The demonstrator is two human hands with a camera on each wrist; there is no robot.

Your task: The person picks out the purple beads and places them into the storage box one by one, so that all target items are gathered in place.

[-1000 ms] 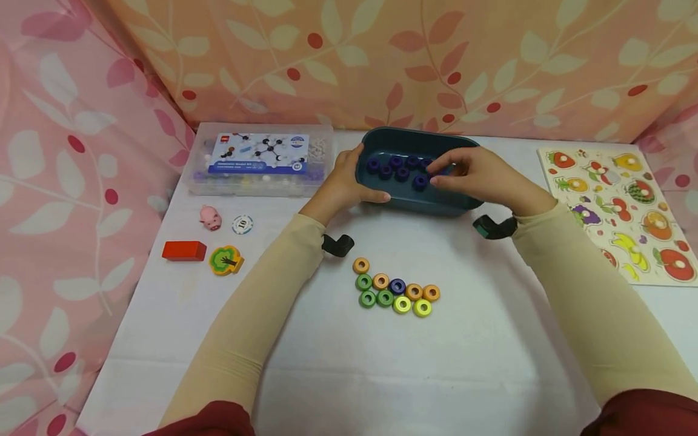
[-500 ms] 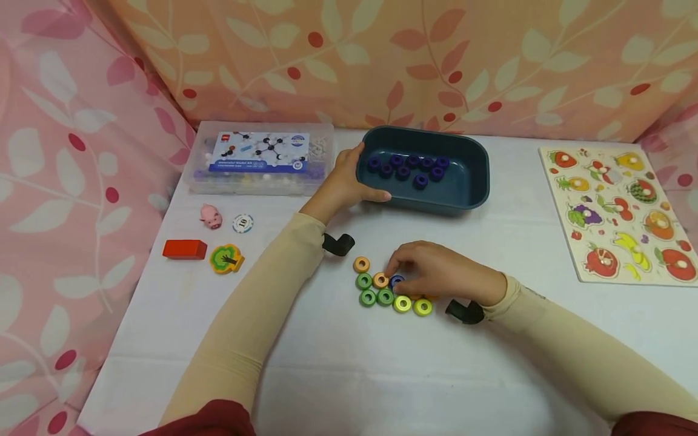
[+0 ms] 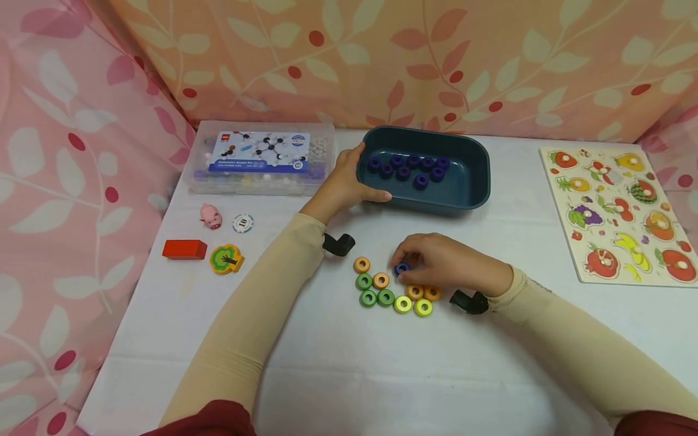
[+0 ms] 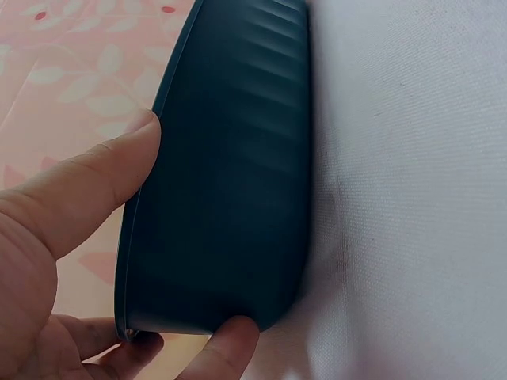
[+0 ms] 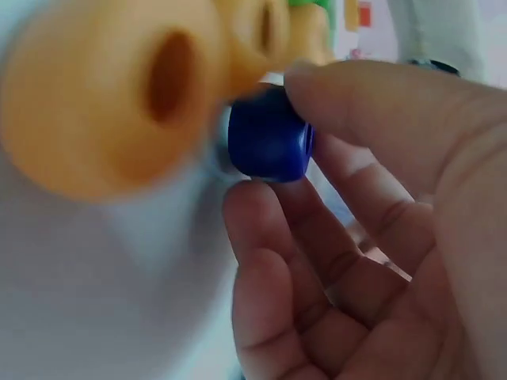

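Observation:
My left hand (image 3: 349, 178) grips the left end of a dark teal plastic basin (image 3: 473, 175). In the left wrist view its thumb lies at the rim and its fingers wrap the end wall of the basin (image 4: 230, 174). Several purple beads (image 3: 403, 174) lie inside, mostly towards the left. My right hand (image 3: 444, 263) pinches a dark blue bead (image 3: 402, 268) between thumb and fingers, just above the other beads on the cloth. The right wrist view shows that blue bead (image 5: 269, 138) close up, beside a blurred orange bead (image 5: 103, 95).
Green beads (image 3: 368, 297), orange beads (image 3: 381, 280) and yellow beads (image 3: 403, 304) sit grouped on the white cloth. Leftward are a molecular model kit box (image 3: 262, 157), a pink pig (image 3: 210, 216), a chip (image 3: 243, 223), a red block (image 3: 185, 249) and a tree piece (image 3: 226, 259). A fruit puzzle board (image 3: 605, 224) lies right.
My right hand has come from the basin down to the bead group, taken the blue bead and shifted it slightly up out of its row. The left hand has stayed on the basin.

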